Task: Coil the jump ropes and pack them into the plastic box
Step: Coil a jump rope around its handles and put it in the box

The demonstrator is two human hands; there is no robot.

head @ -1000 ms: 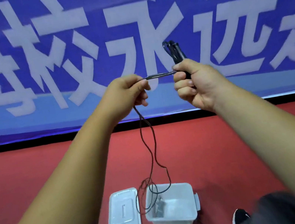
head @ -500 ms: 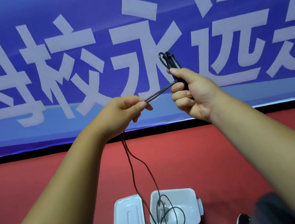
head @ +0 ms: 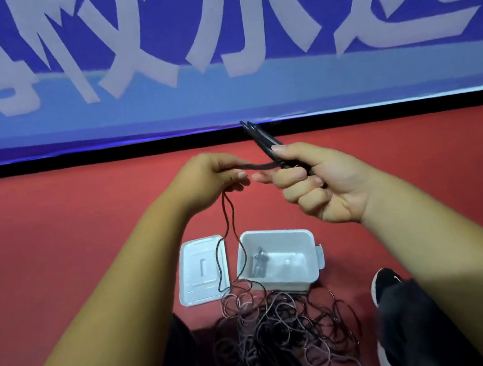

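My right hand (head: 323, 183) grips the black jump rope handles (head: 262, 142), which stick up and to the left from my fist. My left hand (head: 210, 176) pinches the doubled black rope (head: 258, 166) just left of the handles. From my left hand two strands of the rope (head: 228, 217) hang down to a tangled pile of ropes (head: 278, 333) on the floor between my legs. The white plastic box (head: 296, 269) stands open on the floor below my hands, with a small dark object (head: 260, 264) inside.
The box's white lid (head: 197, 273) lies flat just left of the box. A red floor (head: 50, 230) runs to a black strip and a blue banner (head: 210, 44) with white characters. My black shoe (head: 385, 283) is right of the pile.
The view has tilted down and both hands have dropped from in front of the banner to above the red floor. The pile of ropes has come into view.
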